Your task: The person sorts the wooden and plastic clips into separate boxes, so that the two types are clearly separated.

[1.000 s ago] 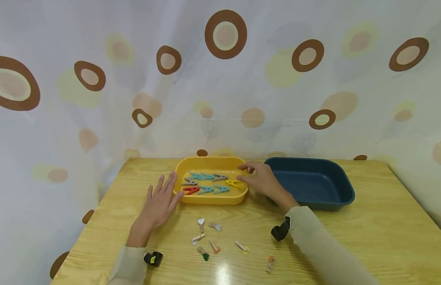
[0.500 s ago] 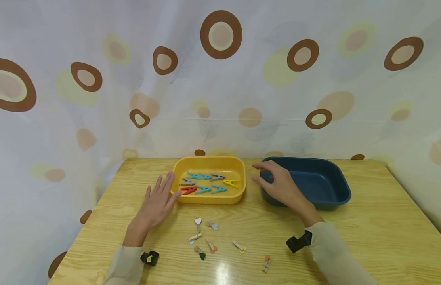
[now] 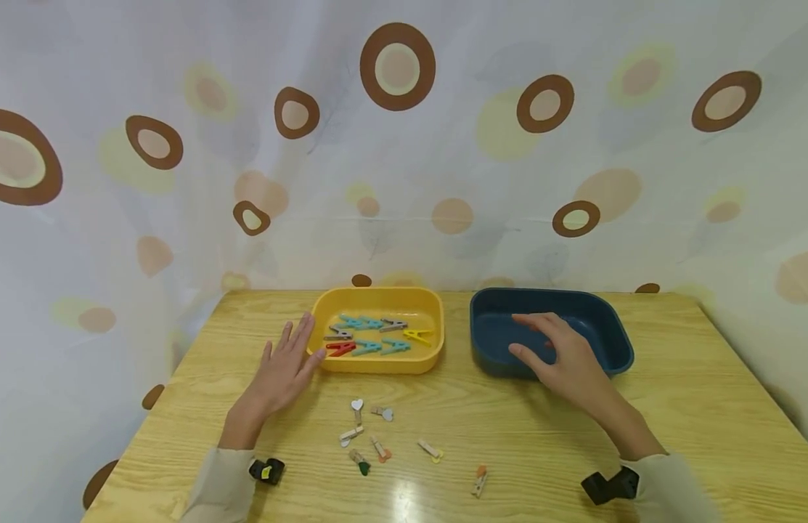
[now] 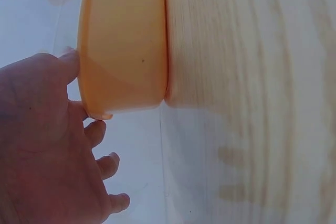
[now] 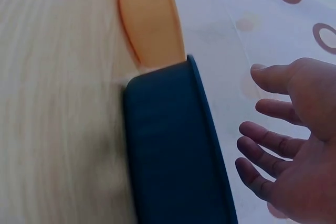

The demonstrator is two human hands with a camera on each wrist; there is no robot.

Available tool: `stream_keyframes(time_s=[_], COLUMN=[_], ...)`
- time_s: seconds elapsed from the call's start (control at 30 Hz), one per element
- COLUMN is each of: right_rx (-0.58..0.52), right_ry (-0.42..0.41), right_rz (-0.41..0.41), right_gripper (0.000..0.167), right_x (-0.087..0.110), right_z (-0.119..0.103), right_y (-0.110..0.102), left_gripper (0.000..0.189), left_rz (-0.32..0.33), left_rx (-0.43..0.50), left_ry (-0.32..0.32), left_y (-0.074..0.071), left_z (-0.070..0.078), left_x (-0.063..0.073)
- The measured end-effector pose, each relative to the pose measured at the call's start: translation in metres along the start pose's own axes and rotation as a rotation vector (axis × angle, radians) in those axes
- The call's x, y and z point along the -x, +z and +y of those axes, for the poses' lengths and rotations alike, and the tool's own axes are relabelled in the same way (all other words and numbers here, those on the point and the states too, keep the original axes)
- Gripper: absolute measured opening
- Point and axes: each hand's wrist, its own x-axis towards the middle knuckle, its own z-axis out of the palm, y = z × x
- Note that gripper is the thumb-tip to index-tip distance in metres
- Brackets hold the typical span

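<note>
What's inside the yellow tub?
Inside the yellow tub I see four light-blue clips, two grey clips, one red clip and one yellow clip. The left hand covers some rim; the front wall hides what's right behind it.

A pale sheet (image 3: 404, 163) printed with brown-ringed ovals (image 3: 397, 69) hangs behind a wood-grain table (image 3: 534, 457).

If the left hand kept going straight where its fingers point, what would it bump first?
Probably the yellow tub: the left hand is right at its side and seems to be touching it.
</note>
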Motion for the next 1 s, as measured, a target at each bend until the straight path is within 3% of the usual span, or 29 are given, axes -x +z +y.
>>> stream_keyframes(time_s=[0.2,0.37,0.57,0.73,0.87,1.0], right_rx=[0.053,0.089,0.098,0.134,0.179,0.244], right_ry=[0.02,0.04,0.1,0.119,0.143,0.165], right_rz=[0.059,0.108,0.09,0.071,0.035,-0.022], right_gripper=[0.055,0.055,0.056,0.058,0.061,0.067], right_x=[0.022,0.025,0.025,0.029,0.035,0.039], right_z=[0.019,0.034,0.046,0.058,0.069,0.078], right_y=[-0.014,-0.027,-0.037,-0.042,-0.046,-0.05], left_gripper=[0.073,0.072,0.069,0.063,0.056,0.051], left_rz=[-0.012,0.004,0.106,0.209,0.281,0.31], left_rx=[-0.005,-0.018,-0.039,-0.036,-0.009,0.052], left_ry=[0.001,0.015,0.051,0.122,0.175,0.177], left_y=[0.0,-0.006,-0.01,-0.009,-0.006,-0.001], left_z=[0.0,0.003,0.011,0.019,0.024,0.025], left_x=[0.002,0.005,0.011,0.02,0.027,0.035])
